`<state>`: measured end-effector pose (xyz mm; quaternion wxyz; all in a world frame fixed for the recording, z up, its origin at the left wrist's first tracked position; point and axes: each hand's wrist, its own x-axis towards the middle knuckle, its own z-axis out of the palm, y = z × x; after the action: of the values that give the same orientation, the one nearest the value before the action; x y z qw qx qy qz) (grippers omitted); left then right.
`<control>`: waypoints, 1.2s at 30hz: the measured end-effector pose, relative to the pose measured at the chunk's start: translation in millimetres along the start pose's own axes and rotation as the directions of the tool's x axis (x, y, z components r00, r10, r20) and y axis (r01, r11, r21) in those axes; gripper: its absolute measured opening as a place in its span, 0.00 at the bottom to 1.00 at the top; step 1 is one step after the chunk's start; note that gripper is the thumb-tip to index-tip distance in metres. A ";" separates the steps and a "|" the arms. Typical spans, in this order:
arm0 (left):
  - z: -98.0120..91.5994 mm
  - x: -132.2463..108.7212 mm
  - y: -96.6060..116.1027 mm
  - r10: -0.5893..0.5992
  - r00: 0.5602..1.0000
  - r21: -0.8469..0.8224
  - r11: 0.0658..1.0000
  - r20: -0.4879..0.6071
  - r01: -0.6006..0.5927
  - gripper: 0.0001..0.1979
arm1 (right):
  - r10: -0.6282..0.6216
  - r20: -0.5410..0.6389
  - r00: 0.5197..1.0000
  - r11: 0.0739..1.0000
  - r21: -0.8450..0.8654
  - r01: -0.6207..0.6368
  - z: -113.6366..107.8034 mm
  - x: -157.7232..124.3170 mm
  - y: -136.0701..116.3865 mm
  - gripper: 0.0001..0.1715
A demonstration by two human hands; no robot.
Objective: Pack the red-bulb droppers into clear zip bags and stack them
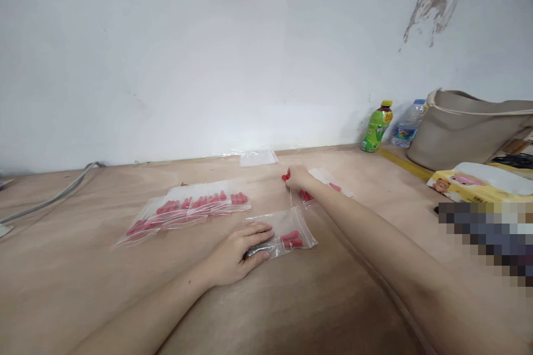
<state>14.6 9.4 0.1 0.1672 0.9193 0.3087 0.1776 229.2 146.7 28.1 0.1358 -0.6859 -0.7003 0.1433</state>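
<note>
My left hand [244,249] lies flat with its fingers apart on a clear zip bag [272,217] in front of me. Inside that bag, toward its right end, are small red pieces [291,238], and something silvery shows under my fingers. Farther off to the right, my right hand [297,177] pinches a small red piece [285,176] between its fingertips, just above the table. Under and behind that forearm is another clear bag [320,176] with red pieces, partly hidden. A fanned row of overlapping zip bags [187,194] holding red pieces rests on the left.
A flat clear bag [258,158] lies near the wall. At the right stand a green bottle [375,127], a clear water bottle [408,125] and a beige bucket [462,127]. A yellow tissue pack [478,183] sits before them. A grey cable [62,194] runs along the left.
</note>
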 end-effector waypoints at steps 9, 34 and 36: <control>0.4 -0.5 -1.1 0.010 1.000 -0.020 1.000 -0.008 -0.010 0.19 | 0.046 -0.090 0.995 0.926 0.377 -0.009 -24.8 -19.1 18.7 0.08; -4.3 -1.3 3.8 -0.065 0.997 0.031 0.998 0.053 0.063 0.23 | -0.412 0.083 0.907 0.577 0.794 0.189 18.8 -114.3 78.1 0.15; -4.0 -1.3 3.3 -0.063 0.996 0.039 0.997 0.060 0.060 0.23 | -0.414 0.027 0.910 0.630 0.730 0.266 21.7 -112.8 73.1 0.15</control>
<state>13.5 6.8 4.7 0.1646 0.9174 0.3349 0.1383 290.7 34.9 -19.5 0.3465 -0.4169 -0.7163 0.4394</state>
